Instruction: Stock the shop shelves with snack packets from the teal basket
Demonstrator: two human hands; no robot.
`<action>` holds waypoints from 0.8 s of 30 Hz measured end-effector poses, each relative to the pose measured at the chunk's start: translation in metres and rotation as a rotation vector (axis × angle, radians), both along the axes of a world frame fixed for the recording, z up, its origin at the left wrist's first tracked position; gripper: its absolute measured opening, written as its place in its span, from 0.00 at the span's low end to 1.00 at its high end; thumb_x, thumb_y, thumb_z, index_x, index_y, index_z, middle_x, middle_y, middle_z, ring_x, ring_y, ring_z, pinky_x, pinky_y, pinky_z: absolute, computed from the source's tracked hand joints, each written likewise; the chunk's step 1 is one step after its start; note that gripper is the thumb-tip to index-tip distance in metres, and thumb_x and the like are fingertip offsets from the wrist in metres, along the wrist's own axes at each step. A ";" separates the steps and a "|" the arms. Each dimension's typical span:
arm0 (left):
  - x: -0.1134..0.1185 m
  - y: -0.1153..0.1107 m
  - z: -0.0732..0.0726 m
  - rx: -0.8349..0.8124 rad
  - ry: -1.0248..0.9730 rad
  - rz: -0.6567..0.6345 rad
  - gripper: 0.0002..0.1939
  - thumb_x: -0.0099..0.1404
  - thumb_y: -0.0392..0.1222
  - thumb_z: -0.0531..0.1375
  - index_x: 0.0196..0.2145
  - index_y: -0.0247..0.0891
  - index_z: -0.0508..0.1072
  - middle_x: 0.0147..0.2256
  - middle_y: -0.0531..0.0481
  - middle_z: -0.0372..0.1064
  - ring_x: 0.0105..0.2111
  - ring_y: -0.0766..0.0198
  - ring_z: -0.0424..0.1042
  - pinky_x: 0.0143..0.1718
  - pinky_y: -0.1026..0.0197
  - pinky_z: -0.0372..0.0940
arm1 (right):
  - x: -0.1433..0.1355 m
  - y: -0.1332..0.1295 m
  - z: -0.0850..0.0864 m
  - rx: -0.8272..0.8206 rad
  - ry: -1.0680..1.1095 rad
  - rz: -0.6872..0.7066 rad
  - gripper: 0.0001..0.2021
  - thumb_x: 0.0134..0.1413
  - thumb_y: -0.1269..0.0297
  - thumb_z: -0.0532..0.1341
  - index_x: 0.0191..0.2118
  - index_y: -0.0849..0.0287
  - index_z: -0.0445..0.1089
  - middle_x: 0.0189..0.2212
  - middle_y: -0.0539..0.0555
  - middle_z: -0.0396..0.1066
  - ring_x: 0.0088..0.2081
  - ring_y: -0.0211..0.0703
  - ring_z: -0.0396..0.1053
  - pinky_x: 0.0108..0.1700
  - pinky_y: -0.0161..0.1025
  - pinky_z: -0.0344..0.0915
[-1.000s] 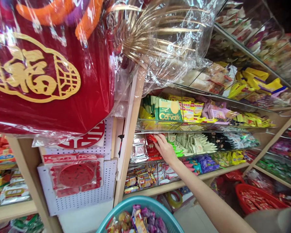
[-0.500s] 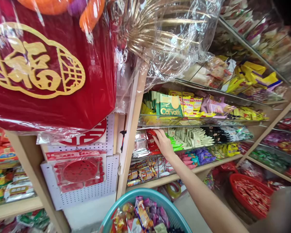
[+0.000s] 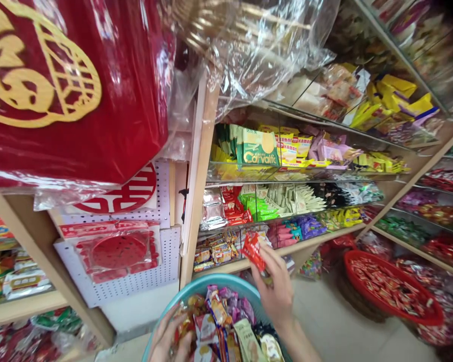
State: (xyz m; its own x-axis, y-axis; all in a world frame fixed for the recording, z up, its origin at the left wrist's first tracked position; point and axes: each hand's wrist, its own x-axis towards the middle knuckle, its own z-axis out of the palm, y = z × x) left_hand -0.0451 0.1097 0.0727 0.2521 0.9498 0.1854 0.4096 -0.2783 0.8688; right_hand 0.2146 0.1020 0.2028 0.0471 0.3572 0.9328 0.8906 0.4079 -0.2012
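A small shiny red plastic packet (image 3: pixel 252 251) is clamped in the fingers of the right hand (image 3: pixel 277 286), near the one o'clock edge of a round teal plastic basket (image 3: pixel 219 279).
Half a second ago this hand was at the pale wooden shelf (image 3: pixel 199 191), among similar red packets (image 3: pixel 234 206), which now lie apart from it, at eleven o'clock; so the picking there seems finished, with the held packet outside the basket. Inside lie purple-wrapped sweets (image 3: pixel 232 299) and a long pale-green packet (image 3: pixel 247 339). The left hand (image 3: pixel 169 334) has come into view at the basket's nine o'clock, fingers slightly apart; I cannot tell whether they grip anything.
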 end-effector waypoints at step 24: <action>0.077 -0.045 0.110 -1.236 -1.109 -0.146 0.13 0.66 0.41 0.57 0.46 0.34 0.73 0.44 0.44 0.76 0.46 0.59 0.73 0.48 0.57 0.67 | -0.056 -0.100 -0.066 -0.372 0.383 0.322 0.22 0.57 0.76 0.57 0.56 0.55 0.62 0.55 0.61 0.64 0.56 0.51 0.64 0.52 0.51 0.70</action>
State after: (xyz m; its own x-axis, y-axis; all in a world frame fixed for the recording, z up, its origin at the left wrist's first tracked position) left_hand 0.0315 0.0651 0.1831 0.6143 0.6322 -0.4723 -0.4805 0.7744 0.4116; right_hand 0.1587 0.0024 0.1364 0.1899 0.7073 0.6809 0.5709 0.4846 -0.6627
